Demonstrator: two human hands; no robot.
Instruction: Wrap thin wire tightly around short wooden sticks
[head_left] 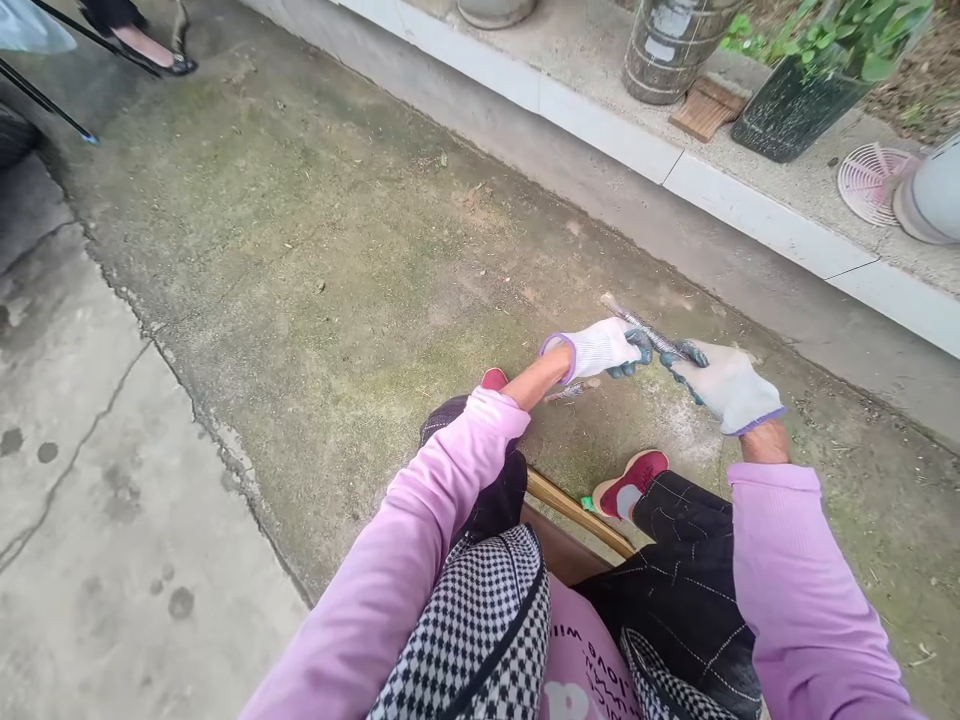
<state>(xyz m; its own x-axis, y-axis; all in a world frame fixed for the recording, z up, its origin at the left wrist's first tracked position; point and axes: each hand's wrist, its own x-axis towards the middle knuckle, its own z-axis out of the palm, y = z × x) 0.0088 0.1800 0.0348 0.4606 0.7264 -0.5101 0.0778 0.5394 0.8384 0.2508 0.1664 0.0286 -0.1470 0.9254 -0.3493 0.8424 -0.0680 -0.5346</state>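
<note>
A slim, silvery-grey, rough-looking rod-like thing (pixel 651 333) with a paler far end is held low over the ground; I cannot tell its exact kind. My right hand (pixel 724 382), in a white glove with dark grey coated fingers, is closed round its near end. My left hand (pixel 611 347), gloved alike, has its fingers curled against the middle of the same thing. Beneath my left wrist, a similar silvery piece (pixel 571 390) lies on the ground, partly hidden by the forearm.
A low, white-edged ledge (pixel 600 125) runs along the right, bearing a ribbed pot (pixel 671 50), a dark planter (pixel 795 110) and a pink plastic grid (pixel 874 185). Cracked concrete (pixel 90 450) lies at left. Another person's foot (pixel 154 50) shows at top left. A wooden bar (pixel 577 510) is between my legs.
</note>
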